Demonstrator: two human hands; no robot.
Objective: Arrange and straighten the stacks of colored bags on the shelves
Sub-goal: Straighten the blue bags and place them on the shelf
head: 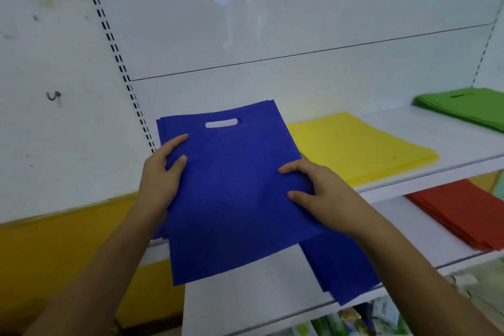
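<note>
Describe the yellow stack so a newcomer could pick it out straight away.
Start at the upper white shelf, the one running below the white back panel. The yellow stack lies flat on it, just right of the blue bags gripped by the left hand and right hand. It is the only yellow stack on that shelf; the green stack sits further right.

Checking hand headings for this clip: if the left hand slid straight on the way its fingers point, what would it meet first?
Probably the cut-out handle slot of the blue fabric bags that the left hand grips; beyond it, the white back panel. Depth is unclear.
</note>
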